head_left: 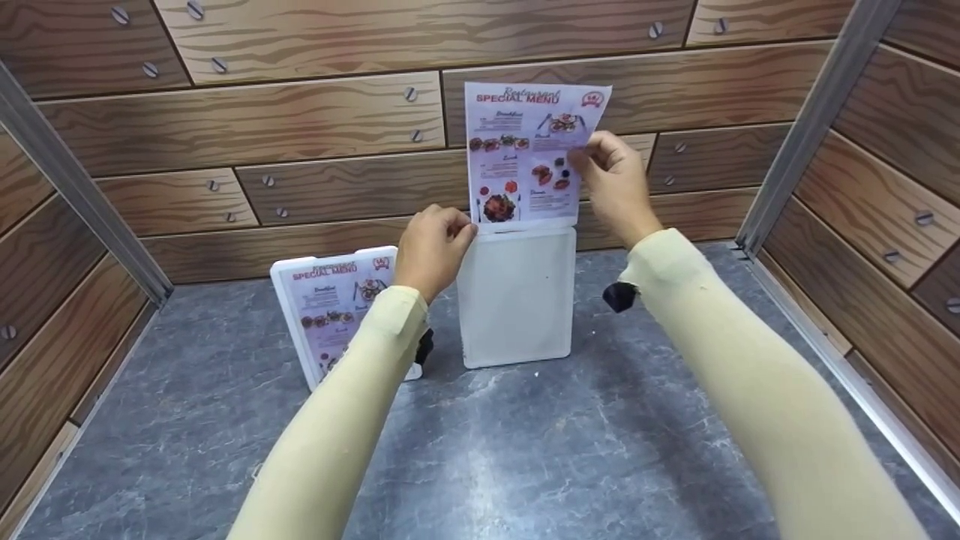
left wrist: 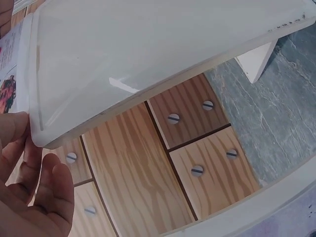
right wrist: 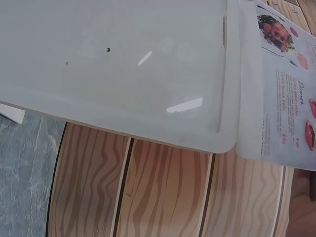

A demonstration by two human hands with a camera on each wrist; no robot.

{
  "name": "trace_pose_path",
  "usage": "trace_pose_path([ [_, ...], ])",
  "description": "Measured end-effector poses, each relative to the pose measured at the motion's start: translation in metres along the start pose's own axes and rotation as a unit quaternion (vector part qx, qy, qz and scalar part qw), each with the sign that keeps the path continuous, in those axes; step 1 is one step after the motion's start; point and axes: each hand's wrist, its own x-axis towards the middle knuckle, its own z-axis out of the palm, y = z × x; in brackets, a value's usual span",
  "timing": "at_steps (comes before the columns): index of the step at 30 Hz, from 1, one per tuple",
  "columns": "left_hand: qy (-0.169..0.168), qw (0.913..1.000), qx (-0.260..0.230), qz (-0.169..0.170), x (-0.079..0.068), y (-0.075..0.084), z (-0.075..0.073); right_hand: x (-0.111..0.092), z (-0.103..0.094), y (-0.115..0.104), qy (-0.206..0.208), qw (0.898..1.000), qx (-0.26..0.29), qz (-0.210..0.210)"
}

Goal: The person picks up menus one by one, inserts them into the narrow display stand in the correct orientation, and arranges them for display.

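Observation:
A white menu holder with a clear front stands upright on the table, with no menu behind its front. Above its top edge rises a printed menu sheet, its lower edge right at the holder's top. My right hand pinches the sheet's right edge between thumb and fingers. My left hand pinches the holder's upper left corner, where the sheet's lower corner meets it; in the left wrist view the thumb and a finger close round that holder corner. In the right wrist view, the sheet lies against the holder's top edge.
A second white holder with the same menu in it stands at the left, partly hidden by the left sleeve. Wood-patterned walls enclose the grey marbled table behind and at both sides.

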Motion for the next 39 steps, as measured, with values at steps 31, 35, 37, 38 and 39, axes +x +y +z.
trace_pose_path([
  [31, 0.001, 1.0000, 0.002, 0.002, 0.000, -0.001, -0.001, -0.007, -0.011, 0.012, -0.019, 0.999, 0.000, 0.040],
  [35, 0.008, 0.9998, -0.020, -0.003, 0.001, 0.000, -0.002, -0.008, -0.012, 0.011, -0.025, 0.999, -0.004, 0.039],
  [37, 0.011, 0.9995, -0.029, -0.004, 0.002, 0.001, -0.004, -0.008, -0.012, 0.010, -0.025, 0.999, 0.000, 0.039],
  [38, 0.013, 0.9995, -0.030, -0.004, 0.003, 0.001, -0.004, -0.008, -0.013, 0.009, -0.027, 0.999, -0.001, 0.038],
  [39, 0.015, 0.9995, -0.028, -0.003, 0.003, 0.002, -0.005, -0.008, -0.013, 0.009, -0.028, 0.999, 0.003, 0.038],
])
